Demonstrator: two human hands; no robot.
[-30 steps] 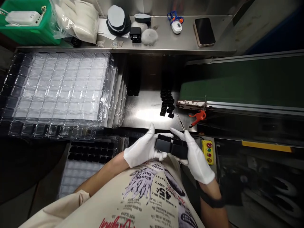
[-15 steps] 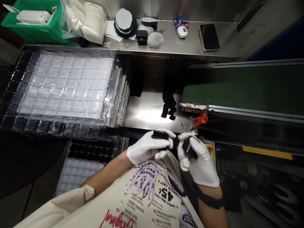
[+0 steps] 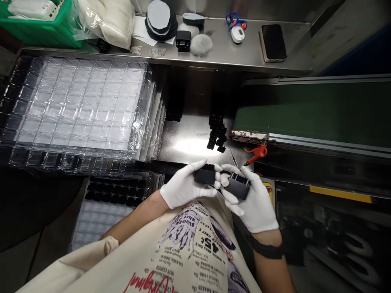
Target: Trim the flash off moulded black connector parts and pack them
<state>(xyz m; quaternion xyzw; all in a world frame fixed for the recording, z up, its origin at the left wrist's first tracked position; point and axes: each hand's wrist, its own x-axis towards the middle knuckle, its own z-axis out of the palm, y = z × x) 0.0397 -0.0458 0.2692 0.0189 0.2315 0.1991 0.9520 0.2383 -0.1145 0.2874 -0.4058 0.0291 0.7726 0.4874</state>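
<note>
In its white glove, my left hand [image 3: 186,183] holds a small black plastic housing [image 3: 204,175], its flat face turned up. My right hand [image 3: 256,199], gloved too, grips a second black plastic housing [image 3: 239,185] with slots along its upper edge. The fingertips of both hands meet or nearly meet between the two pieces, in front of my body. Beyond them, several small black parts [image 3: 216,130] lie in rows on the metal table [image 3: 186,142]. A red air blow gun [image 3: 258,154] lies to the right of these rows.
Clear compartment trays [image 3: 82,106] are stacked at left, and a lower tray [image 3: 100,219] holds several black pieces. At right runs a green conveyor belt [image 3: 305,110]. The back shelf [image 3: 214,61] carries a phone [image 3: 273,42], a round grey pad [image 3: 201,44] and a green bin [image 3: 61,30].
My hands have come closer together. Both black housings have been turned and now show more of their flat faces. The view has shifted slightly.
</note>
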